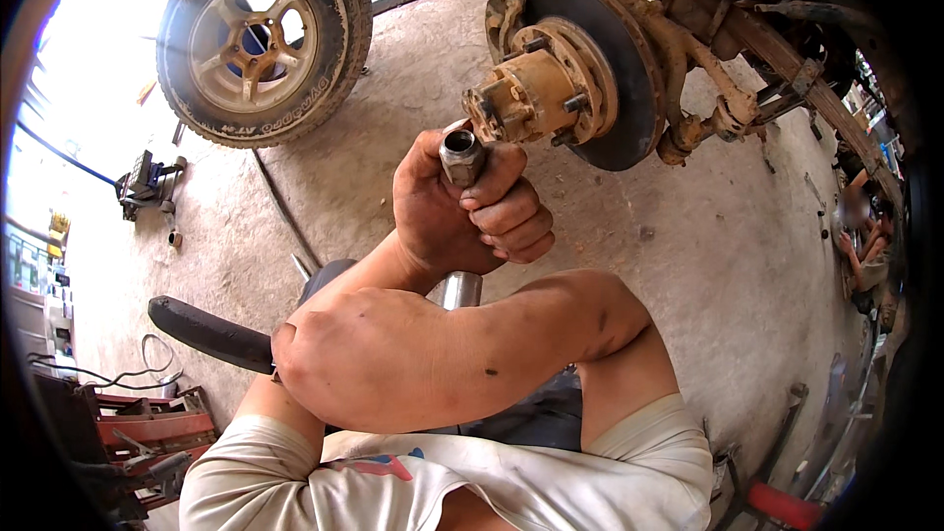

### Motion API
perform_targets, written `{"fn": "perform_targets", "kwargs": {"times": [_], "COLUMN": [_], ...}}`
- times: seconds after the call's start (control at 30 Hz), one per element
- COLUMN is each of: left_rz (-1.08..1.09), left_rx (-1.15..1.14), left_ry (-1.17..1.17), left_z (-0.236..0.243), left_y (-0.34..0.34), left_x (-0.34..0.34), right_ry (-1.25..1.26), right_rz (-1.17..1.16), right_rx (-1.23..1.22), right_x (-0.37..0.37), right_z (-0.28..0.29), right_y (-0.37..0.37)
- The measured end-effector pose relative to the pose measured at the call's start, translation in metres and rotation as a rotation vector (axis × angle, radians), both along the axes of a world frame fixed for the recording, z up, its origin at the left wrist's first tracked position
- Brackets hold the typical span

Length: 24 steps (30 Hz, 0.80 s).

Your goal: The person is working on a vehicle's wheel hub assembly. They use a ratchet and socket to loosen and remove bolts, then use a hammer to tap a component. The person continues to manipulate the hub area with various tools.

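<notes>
Head view. Left hand (462,211) wrapped tight round a steel socket wrench (460,162), fingers curled shut on the shaft, open socket end up. Tool held just below and left of the rusty wheel hub (526,93), close to it, contact not clear. Brake disc (619,79) behind hub. Right hand hidden behind crossed forearm; grip cannot be told. Removed wheel (264,39) standing upper left on concrete floor (708,256). Red jack (147,428) lower left.
</notes>
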<state>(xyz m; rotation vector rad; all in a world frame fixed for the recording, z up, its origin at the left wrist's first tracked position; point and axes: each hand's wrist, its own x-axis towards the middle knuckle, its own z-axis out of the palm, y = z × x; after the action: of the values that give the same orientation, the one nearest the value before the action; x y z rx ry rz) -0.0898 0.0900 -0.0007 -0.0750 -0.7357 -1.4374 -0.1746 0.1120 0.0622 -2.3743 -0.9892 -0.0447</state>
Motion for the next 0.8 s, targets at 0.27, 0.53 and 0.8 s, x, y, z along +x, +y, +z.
{"fn": "perform_targets", "kwargs": {"times": [0.27, 0.53, 0.8], "left_rz": [-0.018, 0.005, 0.140], "left_rx": [-0.064, -0.119, -0.029], "left_ry": [-0.019, -0.136, -0.063], "left_z": [-0.003, 0.000, -0.023], "left_y": [-0.004, -0.004, 0.035], "left_x": [-0.001, 0.002, 0.029], "right_ry": [0.021, 0.049, -0.029], "right_rz": [0.010, -0.010, 0.098], "right_rx": [-0.009, -0.038, 0.069], "right_x": [-0.001, 0.000, 0.026], "right_z": [0.001, -0.001, -0.024], "right_y": [-0.003, -0.003, 0.016]}}
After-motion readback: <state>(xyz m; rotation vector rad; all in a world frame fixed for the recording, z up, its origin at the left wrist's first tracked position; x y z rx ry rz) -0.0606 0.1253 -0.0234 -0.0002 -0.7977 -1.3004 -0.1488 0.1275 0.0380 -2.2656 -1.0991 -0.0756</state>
